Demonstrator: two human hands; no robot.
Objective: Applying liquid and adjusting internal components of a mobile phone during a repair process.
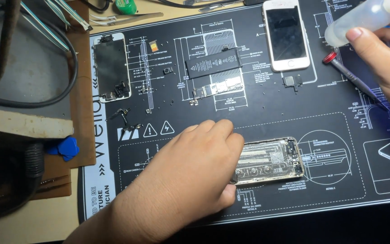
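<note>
My left hand (190,171) rests on the black repair mat (267,108) and grips the left end of an emptied phone housing (271,160), thumb below, fingers over its top edge. My right hand (384,58) is raised at the upper right, holding a translucent plastic bottle (359,20) tilted over the mat. A red-capped screwdriver (353,79) lies just under that hand. A black phone battery (213,63) and a logic board (215,88) lie at the mat's upper middle.
A white phone screen (286,34) lies face up at the top. A detached display assembly (110,68) sits at the mat's left, with tiny screws and small parts scattered nearby. Blue picks (65,148), black cables (46,99) and tweezers (123,19) lie off the mat.
</note>
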